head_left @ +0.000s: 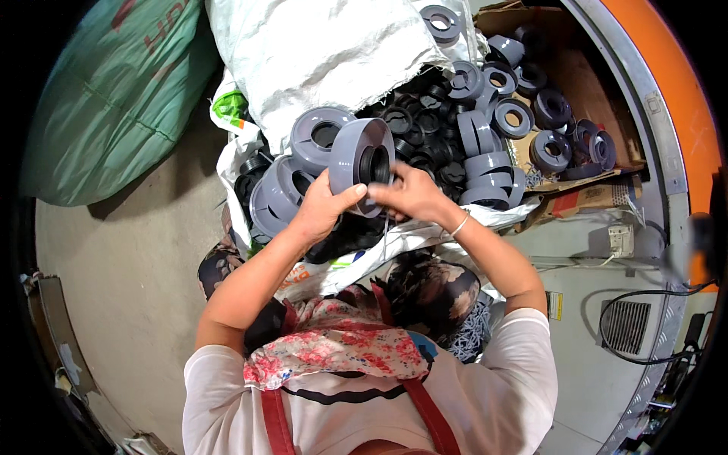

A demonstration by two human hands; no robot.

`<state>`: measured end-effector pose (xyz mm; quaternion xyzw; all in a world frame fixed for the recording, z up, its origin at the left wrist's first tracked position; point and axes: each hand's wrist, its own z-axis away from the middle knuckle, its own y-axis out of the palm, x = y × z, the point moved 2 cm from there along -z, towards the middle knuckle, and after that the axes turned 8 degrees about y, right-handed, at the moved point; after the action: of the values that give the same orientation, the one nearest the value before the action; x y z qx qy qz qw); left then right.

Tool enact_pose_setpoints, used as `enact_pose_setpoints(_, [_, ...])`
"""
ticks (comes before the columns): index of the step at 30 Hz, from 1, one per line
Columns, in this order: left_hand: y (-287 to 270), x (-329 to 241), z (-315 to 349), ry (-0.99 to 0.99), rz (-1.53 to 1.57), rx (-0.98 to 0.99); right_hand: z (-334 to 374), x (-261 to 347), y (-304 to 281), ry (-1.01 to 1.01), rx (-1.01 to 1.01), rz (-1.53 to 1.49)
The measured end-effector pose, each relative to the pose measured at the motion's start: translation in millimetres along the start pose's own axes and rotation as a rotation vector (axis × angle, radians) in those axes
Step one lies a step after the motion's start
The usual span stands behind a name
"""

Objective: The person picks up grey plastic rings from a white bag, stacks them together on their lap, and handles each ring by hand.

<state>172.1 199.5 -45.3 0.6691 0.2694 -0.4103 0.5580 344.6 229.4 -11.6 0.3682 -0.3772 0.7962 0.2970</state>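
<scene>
In front of me, above an opened white sack, I hold a grey plastic collar [350, 152] tilted on its side. A ribbed black plastic insert [374, 164] sits within its opening. My left hand [326, 206] is closed round the collar's near left side, thumb across the lower rim. My right hand [413, 196] is at the collar's right edge, fingers curled and drawn together beside the insert. Its fingertips are blurred, so what they pinch is unclear. Just left of the held part, a grey flanged ring [309, 136] and other grey rings [274, 196] rest on the pile.
Black plastic caps [425, 121] fill the white sack [326, 53]. Stacked grey rings [487, 178] lie at the right, beside a cardboard box [599, 83] holding more. A green sack [125, 98] stands at far left. A grey machine panel [584, 326] with a black cable flanks my right.
</scene>
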Motion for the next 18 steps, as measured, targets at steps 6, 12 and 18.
enact_pose_setpoints(6, [-2.0, -8.4, -2.3, 0.239, -0.636, 0.140, -15.0, -31.3, 1.4, 0.388, 0.318, -0.750])
enact_pose_setpoints(12, [-24.0, -22.1, -32.4, 0.430, -1.531, 0.151, -16.6, -103.8, -127.1, 0.140, -0.624, 0.938])
enact_pose_setpoints(18, [-12.9, -21.6, -29.2, 0.562, -1.211, 0.081, 25.7, -199.6, -163.3, 0.146, -0.412, 1.376])
